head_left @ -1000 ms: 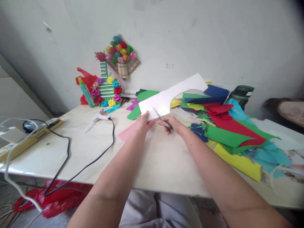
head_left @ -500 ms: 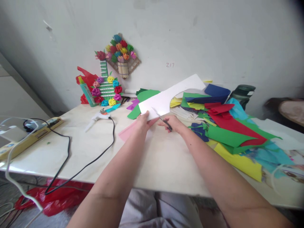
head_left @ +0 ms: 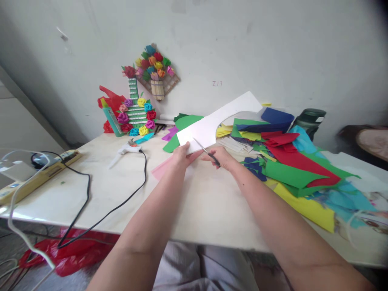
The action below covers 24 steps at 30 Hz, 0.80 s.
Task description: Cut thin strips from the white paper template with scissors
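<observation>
A large piece of white card (head_left: 209, 125) with a curved cut-out on its right side is raised above the table. My left hand (head_left: 183, 155) pinches its lower left edge, thumb on top. In my right hand (head_left: 222, 157) is a pair of scissors (head_left: 209, 154) with dark handles, my fingers closed round them. One blade lies over the card near its lower edge; the other blade is hidden beneath. Under my left wrist, pink paper (head_left: 162, 165) lies on the table. Green paper (head_left: 172, 144) shows behind the card.
A white glue gun (head_left: 129, 149) with a black cord lies left, near a yellow power strip (head_left: 45, 171). Green-bottled glue (head_left: 111, 119) and a paper-flower guitar (head_left: 136, 113) stand behind. Coloured paper scraps (head_left: 297, 169) and a dark green bottle (head_left: 309, 121) occupy the right.
The white card's far end has tipped slightly upward and left. Both hands keep nearly the same place and hold.
</observation>
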### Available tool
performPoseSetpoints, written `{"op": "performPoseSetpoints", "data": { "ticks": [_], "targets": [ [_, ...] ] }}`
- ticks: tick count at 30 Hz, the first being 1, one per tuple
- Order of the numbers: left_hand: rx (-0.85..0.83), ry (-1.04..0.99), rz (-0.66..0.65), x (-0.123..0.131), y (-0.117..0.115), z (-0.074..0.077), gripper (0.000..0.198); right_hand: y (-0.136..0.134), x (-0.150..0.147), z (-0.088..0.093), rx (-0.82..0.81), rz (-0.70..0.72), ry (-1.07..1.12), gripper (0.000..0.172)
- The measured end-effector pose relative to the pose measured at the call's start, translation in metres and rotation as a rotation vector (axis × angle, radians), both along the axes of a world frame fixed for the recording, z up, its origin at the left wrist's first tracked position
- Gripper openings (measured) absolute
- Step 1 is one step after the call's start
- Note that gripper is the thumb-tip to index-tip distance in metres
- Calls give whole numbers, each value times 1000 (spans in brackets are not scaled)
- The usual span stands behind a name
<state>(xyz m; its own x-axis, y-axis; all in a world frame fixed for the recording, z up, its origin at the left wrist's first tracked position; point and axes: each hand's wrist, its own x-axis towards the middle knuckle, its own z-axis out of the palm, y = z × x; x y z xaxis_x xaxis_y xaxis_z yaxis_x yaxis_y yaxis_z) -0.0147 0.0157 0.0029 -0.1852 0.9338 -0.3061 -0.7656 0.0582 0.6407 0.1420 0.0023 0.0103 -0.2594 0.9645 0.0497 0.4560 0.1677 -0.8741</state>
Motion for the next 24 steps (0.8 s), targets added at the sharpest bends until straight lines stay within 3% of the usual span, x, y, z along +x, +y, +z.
{"op": "performPoseSetpoints", "data": {
  "ticks": [12,19,24],
  "targets": [
    [30,57,7,2,-5,3,35,-3,5,3,-70,54,25,44],
    [7,153,5,12,-6,3,24,-8,9,10,-144,106,65,37],
    [24,144,7,17,-6,1,26,-8,9,9,-162,51,128,34]
  ]
}}
